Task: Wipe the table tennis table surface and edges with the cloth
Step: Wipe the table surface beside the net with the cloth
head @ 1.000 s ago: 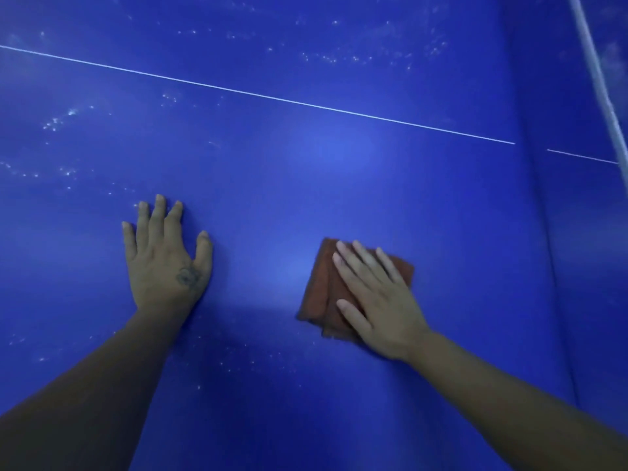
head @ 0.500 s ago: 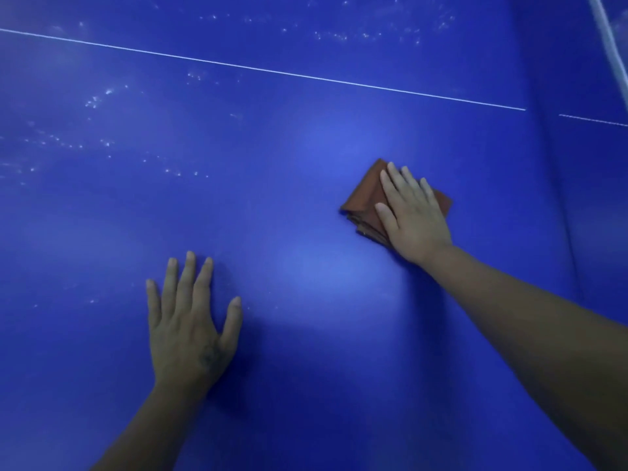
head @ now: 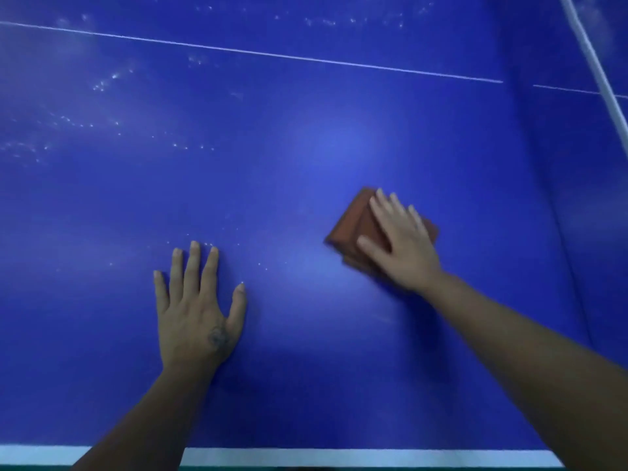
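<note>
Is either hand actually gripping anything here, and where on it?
Neither grips. The right hand presses flat, fingers straight, on top of the folded brown cloth. The left hand lies flat on the bare table.

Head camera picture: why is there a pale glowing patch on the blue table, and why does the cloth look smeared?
In the head view, the patch is glare on the table; the cloth and right hand show motion blur, while the left hand looks sharper; the wide lens bends the white line.
</note>
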`<state>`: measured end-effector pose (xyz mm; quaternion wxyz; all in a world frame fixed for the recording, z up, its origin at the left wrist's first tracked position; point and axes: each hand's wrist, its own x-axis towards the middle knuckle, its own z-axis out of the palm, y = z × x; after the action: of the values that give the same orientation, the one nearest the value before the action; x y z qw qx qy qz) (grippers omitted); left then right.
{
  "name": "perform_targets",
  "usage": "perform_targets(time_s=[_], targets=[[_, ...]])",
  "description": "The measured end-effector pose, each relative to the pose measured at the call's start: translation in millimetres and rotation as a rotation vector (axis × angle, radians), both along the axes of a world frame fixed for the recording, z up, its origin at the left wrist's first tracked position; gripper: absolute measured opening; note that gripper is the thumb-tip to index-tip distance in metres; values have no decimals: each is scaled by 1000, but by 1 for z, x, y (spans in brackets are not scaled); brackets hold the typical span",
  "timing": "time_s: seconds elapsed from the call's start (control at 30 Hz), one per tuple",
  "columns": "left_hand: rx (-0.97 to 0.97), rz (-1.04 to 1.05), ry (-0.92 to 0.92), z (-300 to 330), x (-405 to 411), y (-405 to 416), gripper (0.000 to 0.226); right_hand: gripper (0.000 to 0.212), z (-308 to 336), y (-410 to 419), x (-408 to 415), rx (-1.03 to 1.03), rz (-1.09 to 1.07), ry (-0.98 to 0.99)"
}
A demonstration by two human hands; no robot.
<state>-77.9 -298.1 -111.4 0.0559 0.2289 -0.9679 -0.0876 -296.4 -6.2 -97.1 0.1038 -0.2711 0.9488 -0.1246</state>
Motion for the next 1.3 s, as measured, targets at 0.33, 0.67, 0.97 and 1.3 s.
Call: perform_targets(time_s=[0.33, 0.67, 0.97, 1.3], targets=[[16, 6, -33, 0, 0, -1, 78, 72, -1, 8, -27, 149, -20, 165], [66, 20, -49, 8, -2, 3, 80, 73, -5, 30, 141, 92, 132, 101], [7, 10, -31, 0, -2, 0, 77, 81, -3, -21, -33, 78, -333, 92], [-35, -19, -33, -9, -1, -6, 73, 77, -6, -116, 42, 50, 226, 181]])
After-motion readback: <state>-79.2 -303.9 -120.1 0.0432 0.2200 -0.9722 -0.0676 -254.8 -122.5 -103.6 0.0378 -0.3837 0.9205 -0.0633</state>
